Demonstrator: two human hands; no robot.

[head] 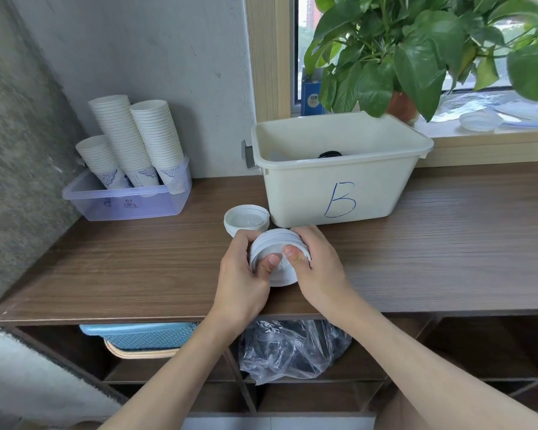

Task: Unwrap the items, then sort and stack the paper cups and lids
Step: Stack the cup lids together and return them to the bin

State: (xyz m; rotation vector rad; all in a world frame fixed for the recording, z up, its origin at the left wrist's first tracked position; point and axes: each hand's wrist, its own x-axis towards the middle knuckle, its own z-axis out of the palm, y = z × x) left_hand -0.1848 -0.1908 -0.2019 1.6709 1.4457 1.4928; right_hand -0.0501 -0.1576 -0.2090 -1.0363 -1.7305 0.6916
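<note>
I hold a stack of white lids point(275, 243) tilted on its side above the wooden counter point(137, 265). My left hand point(243, 274) grips its left side and my right hand point(317, 268) its right side, both thumbs pressed on the front lid. A second, shorter stack of white lids point(246, 219) rests upside down on the counter just behind. Three stacks of white paper cups point(134, 138) with blue patterns lean in a clear plastic tub point(125, 203) at the back left.
A cream bin marked "B" point(339, 193) stands right behind my hands, with a dark lid inside. A potted plant point(401, 57) and clear wrap lie on the window sill. Under the counter sit a crumpled plastic bag point(292, 349) and a blue basket point(143, 336).
</note>
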